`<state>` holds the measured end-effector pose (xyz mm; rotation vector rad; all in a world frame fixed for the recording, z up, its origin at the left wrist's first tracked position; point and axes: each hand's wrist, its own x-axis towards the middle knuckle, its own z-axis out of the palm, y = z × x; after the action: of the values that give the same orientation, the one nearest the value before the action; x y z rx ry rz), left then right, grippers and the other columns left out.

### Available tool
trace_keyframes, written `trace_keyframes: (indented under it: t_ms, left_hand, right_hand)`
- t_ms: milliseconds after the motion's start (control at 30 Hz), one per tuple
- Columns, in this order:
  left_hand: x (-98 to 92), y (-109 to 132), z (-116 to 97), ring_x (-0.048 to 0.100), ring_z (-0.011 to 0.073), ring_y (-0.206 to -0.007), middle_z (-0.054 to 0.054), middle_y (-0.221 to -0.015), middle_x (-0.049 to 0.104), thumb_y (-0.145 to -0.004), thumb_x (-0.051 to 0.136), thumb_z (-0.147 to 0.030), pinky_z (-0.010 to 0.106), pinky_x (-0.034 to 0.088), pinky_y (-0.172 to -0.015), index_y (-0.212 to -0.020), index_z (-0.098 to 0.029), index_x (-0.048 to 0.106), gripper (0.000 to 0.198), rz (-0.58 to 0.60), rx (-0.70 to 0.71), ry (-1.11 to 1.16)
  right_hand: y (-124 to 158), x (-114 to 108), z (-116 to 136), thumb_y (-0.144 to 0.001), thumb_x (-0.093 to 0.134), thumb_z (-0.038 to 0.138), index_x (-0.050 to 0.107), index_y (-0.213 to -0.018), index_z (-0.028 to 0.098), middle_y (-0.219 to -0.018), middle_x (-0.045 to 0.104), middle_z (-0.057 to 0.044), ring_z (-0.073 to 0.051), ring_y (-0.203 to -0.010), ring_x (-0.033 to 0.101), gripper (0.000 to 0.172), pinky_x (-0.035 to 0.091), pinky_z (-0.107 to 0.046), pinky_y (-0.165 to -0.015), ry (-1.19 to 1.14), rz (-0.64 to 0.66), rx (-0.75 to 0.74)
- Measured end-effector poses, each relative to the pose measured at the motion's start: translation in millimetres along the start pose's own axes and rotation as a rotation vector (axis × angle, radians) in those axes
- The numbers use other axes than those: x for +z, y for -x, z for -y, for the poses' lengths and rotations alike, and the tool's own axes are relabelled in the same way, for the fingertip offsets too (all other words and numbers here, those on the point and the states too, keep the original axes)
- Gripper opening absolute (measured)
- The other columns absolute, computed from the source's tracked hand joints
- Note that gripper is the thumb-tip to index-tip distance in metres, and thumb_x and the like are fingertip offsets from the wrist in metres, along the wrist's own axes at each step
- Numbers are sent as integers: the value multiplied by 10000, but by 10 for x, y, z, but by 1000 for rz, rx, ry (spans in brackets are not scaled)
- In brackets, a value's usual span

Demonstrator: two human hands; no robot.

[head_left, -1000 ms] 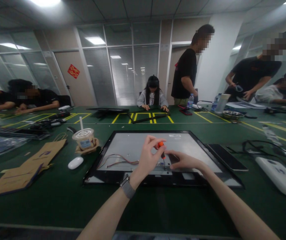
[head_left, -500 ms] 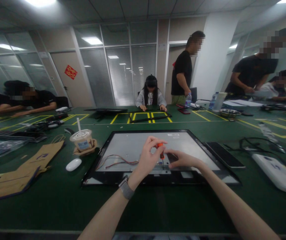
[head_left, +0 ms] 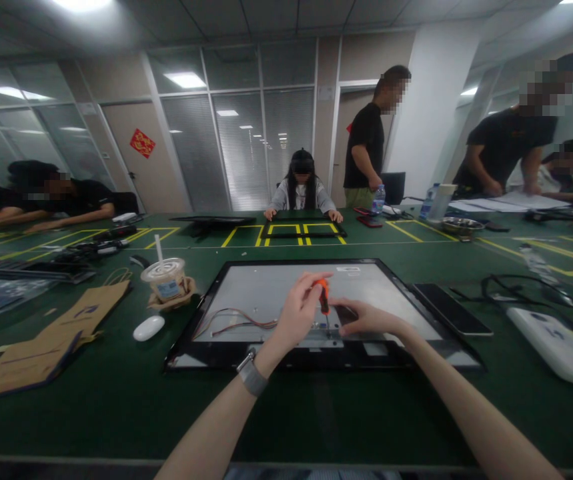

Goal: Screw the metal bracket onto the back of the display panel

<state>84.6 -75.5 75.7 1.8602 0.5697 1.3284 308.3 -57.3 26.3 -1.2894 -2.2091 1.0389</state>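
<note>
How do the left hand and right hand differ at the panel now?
The left hand grips the orange screwdriver, while the right hand is partly open beside its shaft; whether it touches is unclear. The left hand has a watch at its wrist; the right hand shows none. Both are over the gray panel.

The left grip (head_left: 300,308) hides part of the orange screwdriver (head_left: 323,299), whose tip is too small to make out against the panel (head_left: 251,283). The label (head_left: 169,289) on the cup (head_left: 165,275) is too blurred to read. The right edge cuts off the white device (head_left: 556,350), the bottom edge both forearms (head_left: 211,427).
</note>
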Motion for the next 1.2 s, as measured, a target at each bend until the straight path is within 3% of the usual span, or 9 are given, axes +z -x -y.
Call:
trace_keyframes:
  t_ms: [100,267,467,600,700,900,1067,1200]
  left_hand:
    - [3,8,3,566,180,-993,70,-1025,587,-968,379,-277,331,449,-913,-1200,-201,599,328,20,-8,35]
    - [25,13,37,543,160,-913,55,-1007,513,-900,533,-310,304,466,-863,-1050,-216,676,228,-46,10,-81]
    - [30,13,48,576,166,-956,64,-1047,589,-970,371,-255,327,457,-892,-1177,-213,595,308,-7,1,15]
    - [32,3,34,561,186,-991,69,-1061,564,-900,529,-295,329,475,-877,-1062,-203,658,226,-14,6,1]
    - [37,-4,3,563,167,-905,61,-978,545,-853,599,-277,296,492,-810,-939,-192,702,159,-71,18,-39]
    - [33,8,-13,588,166,-977,67,-1036,619,-953,405,-230,313,465,-891,-1163,-201,618,301,21,-17,47]
    - [28,-2,-14,568,169,-950,63,-1023,554,-868,585,-271,304,475,-865,-1035,-205,695,211,-30,4,-6]
    - [11,-9,-67,565,153,-881,56,-950,554,-906,513,-246,285,478,-821,-1050,-193,688,233,1,-15,-19]
  right_hand:
    - [6,-3,8,-680,720,542,480,-1363,232,-1420,476,-68,-317,-1299,416,787,276,-466,-1116,-1,5,9]
    - [1,1,17,-674,716,555,494,-1349,240,-1388,508,-65,-315,-1265,453,777,314,-466,-1093,-12,4,-7]
    - [-19,10,-33,-671,726,546,489,-1358,222,-1420,480,-77,-312,-1306,412,796,247,-475,-1129,-8,-4,0]
    - [-18,8,-34,-681,713,554,480,-1365,243,-1418,483,-72,-304,-1299,422,786,267,-476,-1120,5,1,-12]
    - [-14,4,-19,-684,709,556,488,-1354,252,-1404,498,-61,-303,-1281,441,768,301,-470,-1101,11,1,-26]
    - [-11,4,-12,-687,720,535,502,-1343,216,-1413,488,-73,-307,-1297,419,762,284,-444,-1110,3,0,-15]
    - [-6,2,-5,-702,710,524,497,-1340,229,-1392,506,-66,-295,-1269,449,734,317,-448,-1089,-7,14,-30]
    - [-4,0,-6,-692,716,530,508,-1331,239,-1385,511,-55,-309,-1273,441,732,323,-455,-1086,-7,13,-14]
